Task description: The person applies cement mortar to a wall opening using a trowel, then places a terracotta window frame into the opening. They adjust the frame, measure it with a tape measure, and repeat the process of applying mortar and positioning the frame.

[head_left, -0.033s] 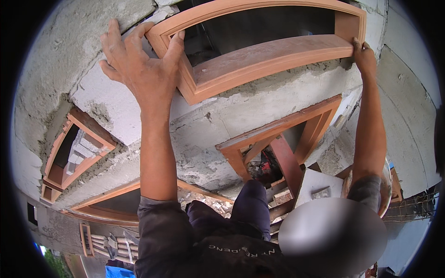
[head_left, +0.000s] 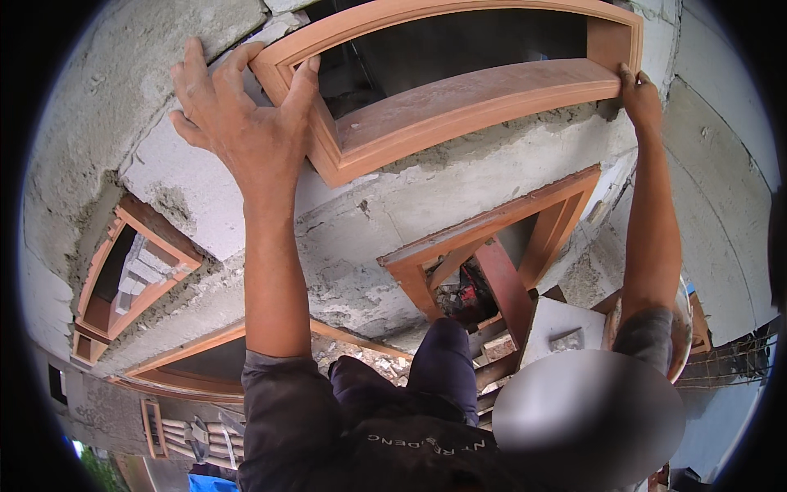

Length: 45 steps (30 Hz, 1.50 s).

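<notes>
At the top, a curved orange-brown wooden frame [head_left: 484, 98] rests against a pale block wall [head_left: 352, 234], around a dark opening. My left hand [head_left: 238, 123] grips its left corner, with the thumb over the inner edge and the index finger bent at the outer edge; the other fingers spread toward the wall. My right hand [head_left: 641, 102] holds the frame's right side low down, thumb on the front face.
Below are a triangular timber-framed opening [head_left: 561, 221] with a reddish board [head_left: 502, 279], a smaller framed opening [head_left: 172, 287] at left, another frame [head_left: 180, 351], a white board [head_left: 549, 320] and a round container [head_left: 682, 344]. A blurred oval hides the lower right.
The whole view has shifted very slightly left. Both hands stay on the frame, with my left fingers a little farther left and lower.
</notes>
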Available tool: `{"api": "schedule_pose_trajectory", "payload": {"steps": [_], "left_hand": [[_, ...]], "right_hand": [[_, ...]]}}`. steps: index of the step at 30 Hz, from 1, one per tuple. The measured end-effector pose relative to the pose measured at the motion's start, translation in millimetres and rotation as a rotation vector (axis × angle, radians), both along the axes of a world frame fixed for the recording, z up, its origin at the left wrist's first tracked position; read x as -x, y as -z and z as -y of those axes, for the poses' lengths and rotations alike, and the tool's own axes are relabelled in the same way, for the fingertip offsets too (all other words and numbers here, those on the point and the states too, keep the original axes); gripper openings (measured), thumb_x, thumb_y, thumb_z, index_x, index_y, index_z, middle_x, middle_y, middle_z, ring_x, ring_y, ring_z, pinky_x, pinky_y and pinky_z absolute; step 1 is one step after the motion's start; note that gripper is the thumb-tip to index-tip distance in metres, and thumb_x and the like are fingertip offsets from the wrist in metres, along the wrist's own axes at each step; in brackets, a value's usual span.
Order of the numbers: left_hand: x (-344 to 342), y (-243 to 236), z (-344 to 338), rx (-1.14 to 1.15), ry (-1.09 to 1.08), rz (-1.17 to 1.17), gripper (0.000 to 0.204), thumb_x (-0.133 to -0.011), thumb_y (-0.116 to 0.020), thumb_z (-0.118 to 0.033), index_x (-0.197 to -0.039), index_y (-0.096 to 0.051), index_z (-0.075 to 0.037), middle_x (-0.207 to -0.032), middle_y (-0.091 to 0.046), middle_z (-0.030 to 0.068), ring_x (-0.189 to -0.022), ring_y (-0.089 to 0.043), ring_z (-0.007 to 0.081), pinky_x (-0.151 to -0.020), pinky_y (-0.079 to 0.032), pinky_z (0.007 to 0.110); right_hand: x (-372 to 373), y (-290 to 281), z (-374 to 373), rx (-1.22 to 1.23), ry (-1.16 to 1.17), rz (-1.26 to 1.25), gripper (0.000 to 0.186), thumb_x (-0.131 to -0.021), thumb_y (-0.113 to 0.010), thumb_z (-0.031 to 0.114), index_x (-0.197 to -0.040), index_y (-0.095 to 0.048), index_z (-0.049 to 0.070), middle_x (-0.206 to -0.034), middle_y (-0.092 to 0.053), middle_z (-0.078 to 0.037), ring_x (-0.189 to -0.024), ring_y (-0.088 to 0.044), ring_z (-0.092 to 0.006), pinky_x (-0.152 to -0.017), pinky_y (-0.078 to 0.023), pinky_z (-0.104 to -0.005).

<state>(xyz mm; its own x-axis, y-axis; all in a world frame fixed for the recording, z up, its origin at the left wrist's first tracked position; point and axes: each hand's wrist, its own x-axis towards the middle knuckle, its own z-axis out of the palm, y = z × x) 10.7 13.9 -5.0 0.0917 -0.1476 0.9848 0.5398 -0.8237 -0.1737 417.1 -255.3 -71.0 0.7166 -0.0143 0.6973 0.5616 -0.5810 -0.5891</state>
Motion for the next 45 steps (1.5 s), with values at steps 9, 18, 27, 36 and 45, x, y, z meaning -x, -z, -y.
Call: {"api": "schedule_pose_trajectory", "payload": {"steps": [9, 18, 27, 36, 45], "left_hand": [[2.2, 0.8, -1.2, -0.009, -0.016, 0.05, 0.049, -0.072, -0.076, -0.047, -0.11, -0.063, -0.018, -0.145, -0.036, 0.0112, -0.139, -0.023, 0.0339, -0.108, -0.005, 0.062], [-2.0, 2.3, -4.1, -0.033, -0.013, 0.059, 0.042, -0.073, -0.076, -0.045, -0.105, -0.066, -0.019, -0.143, -0.04, 0.0088, -0.137, -0.027, 0.0331, -0.108, -0.007, 0.063], [2.9, 5.1, 2.0, 0.013, 0.06, 0.0, 0.05, -0.075, -0.075, -0.039, -0.115, -0.059, -0.014, -0.141, -0.044, 0.0101, -0.137, -0.027, 0.0333, -0.108, -0.004, 0.061], [1.1, 8.0, -2.4, -0.012, 0.027, -0.012, 0.045, -0.082, -0.069, -0.04, -0.117, -0.059, -0.013, -0.14, -0.045, 0.0059, -0.138, -0.026, 0.0322, -0.108, -0.004, 0.061], [-1.6, 10.7, -5.9, -0.015, -0.014, 0.003, 0.045, -0.079, -0.072, -0.036, -0.114, -0.06, -0.011, -0.138, -0.048, 0.0058, -0.137, -0.027, 0.0329, -0.108, -0.003, 0.058]], "right_hand": [[7.7, 1.2, -20.9, -0.074, 0.011, -0.127, 0.05, -0.089, -0.051, 0.045, -0.107, -0.058, 0.0, -0.099, -0.064, -0.027, -0.096, -0.061, -0.0416, -0.085, -0.047, -0.0473], [9.6, 4.2, -20.8, -0.14, 0.038, -0.132, 0.048, -0.089, -0.051, 0.045, -0.107, -0.059, 0.001, -0.1, -0.064, -0.025, -0.097, -0.061, -0.0405, -0.084, -0.047, -0.0467], [12.3, 7.7, -19.9, -0.16, -0.009, -0.159, 0.046, -0.089, -0.051, 0.043, -0.104, -0.06, 0.0, -0.101, -0.064, -0.025, -0.097, -0.061, -0.0401, -0.086, -0.046, -0.0449], [7.0, 4.8, -21.9, -0.112, 0.081, -0.146, 0.049, -0.089, -0.051, 0.044, -0.105, -0.059, -0.002, -0.103, -0.063, -0.027, -0.099, -0.06, -0.0419, -0.087, -0.046, -0.0458], [6.3, 3.4, -29.4, -0.08, 0.085, -0.176, 0.048, -0.089, -0.05, 0.045, -0.103, -0.061, 0.0, -0.103, -0.063, -0.025, -0.1, -0.059, -0.0412, -0.087, -0.046, -0.0453]]}}
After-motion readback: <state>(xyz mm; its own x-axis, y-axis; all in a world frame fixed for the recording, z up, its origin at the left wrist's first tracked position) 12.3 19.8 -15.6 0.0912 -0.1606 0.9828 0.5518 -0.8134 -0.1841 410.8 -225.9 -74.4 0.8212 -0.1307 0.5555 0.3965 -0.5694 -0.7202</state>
